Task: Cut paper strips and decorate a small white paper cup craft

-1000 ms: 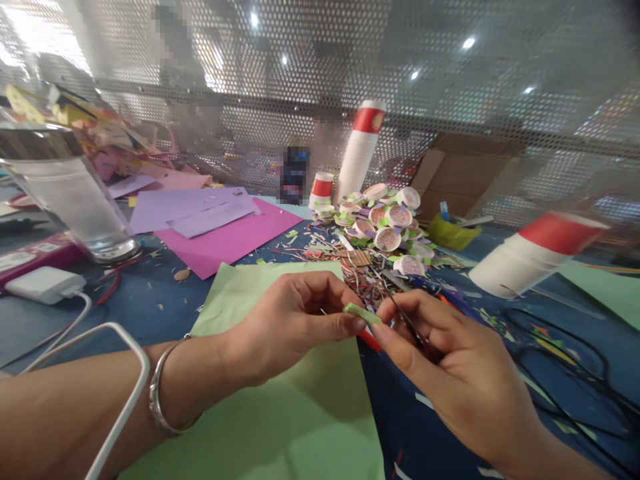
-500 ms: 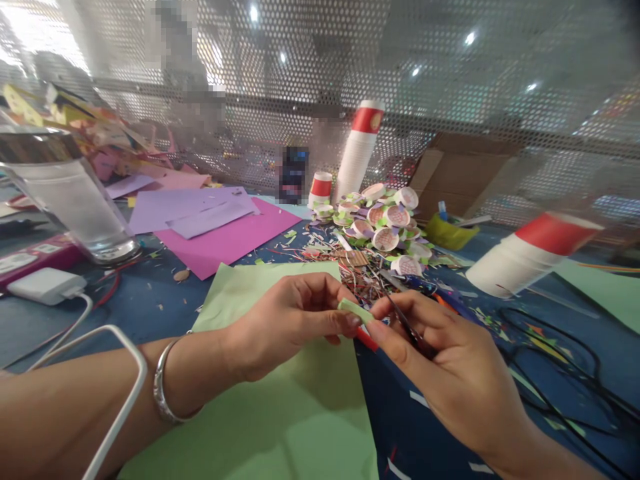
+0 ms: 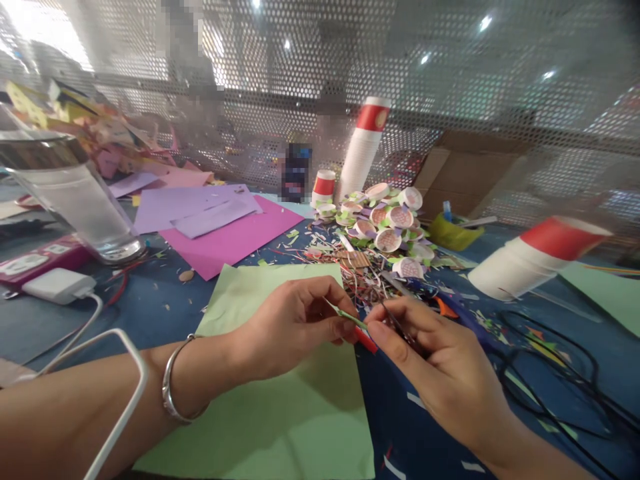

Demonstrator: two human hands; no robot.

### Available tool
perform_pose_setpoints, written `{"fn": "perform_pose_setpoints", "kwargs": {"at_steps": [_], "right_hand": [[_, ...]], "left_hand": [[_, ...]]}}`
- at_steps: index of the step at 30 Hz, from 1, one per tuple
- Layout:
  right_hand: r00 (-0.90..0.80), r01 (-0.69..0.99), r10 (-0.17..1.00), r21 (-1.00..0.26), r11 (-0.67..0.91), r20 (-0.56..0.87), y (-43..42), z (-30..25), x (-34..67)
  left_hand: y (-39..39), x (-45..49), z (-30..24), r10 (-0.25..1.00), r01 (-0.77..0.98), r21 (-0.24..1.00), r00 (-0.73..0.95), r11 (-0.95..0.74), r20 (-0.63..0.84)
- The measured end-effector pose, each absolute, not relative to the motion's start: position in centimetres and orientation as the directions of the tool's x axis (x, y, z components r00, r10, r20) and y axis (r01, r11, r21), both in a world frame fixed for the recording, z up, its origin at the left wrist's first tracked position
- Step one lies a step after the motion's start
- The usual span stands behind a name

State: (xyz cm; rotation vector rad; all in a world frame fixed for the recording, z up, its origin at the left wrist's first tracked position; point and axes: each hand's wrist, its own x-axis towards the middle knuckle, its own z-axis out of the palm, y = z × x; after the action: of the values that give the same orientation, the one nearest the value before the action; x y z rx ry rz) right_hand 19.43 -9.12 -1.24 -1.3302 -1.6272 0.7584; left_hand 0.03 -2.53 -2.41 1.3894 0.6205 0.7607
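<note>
My left hand (image 3: 293,323) pinches a small strip of light green paper (image 3: 346,315) between thumb and fingers, above a light green sheet (image 3: 280,407) on the blue table. My right hand (image 3: 430,357) meets the same strip from the right, its fingers closed round a thin dark tool (image 3: 397,325) with a red part (image 3: 367,340) showing under the thumb. A silver bangle (image 3: 173,390) rings my left wrist. The strip now shows nearly edge-on.
Cut paper-cup pieces (image 3: 387,223) and shreds lie piled behind my hands. A tall cup stack (image 3: 363,150) stands at the back, another (image 3: 537,257) lies on the right. A glass (image 3: 75,200), charger (image 3: 57,285) with white cable, pink and purple sheets (image 3: 220,230), black cables (image 3: 555,360).
Both hands stay together; the green strip has turned from flat to nearly edge-on between the fingertips. The view has shifted slightly.
</note>
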Motion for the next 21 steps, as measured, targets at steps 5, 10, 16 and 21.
{"fn": "perform_pose_setpoints", "kwargs": {"at_steps": [5,10,16,21], "right_hand": [[-0.043,0.418,0.976,-0.883,0.212,0.214,-9.04,-1.37,19.41],[-0.042,0.385,0.985,-0.907,0.169,0.165,-9.18,-1.32,19.28],[-0.035,0.368,0.986,-0.915,0.165,0.163,-9.21,-1.48,19.32],[-0.061,0.381,0.985,-0.908,0.172,0.161,-8.96,-1.8,19.73]], "left_hand": [[-2.57,0.11,-2.28,0.77,-0.182,0.97,0.638,0.163,-0.01],[-2.7,0.33,-1.85,0.763,-0.213,0.929,0.638,0.302,-0.102],[-2.69,0.36,-1.8,0.752,-0.183,0.924,0.643,0.335,-0.145],[-2.68,0.32,-2.09,0.756,-0.162,0.941,0.642,0.297,-0.128]]}}
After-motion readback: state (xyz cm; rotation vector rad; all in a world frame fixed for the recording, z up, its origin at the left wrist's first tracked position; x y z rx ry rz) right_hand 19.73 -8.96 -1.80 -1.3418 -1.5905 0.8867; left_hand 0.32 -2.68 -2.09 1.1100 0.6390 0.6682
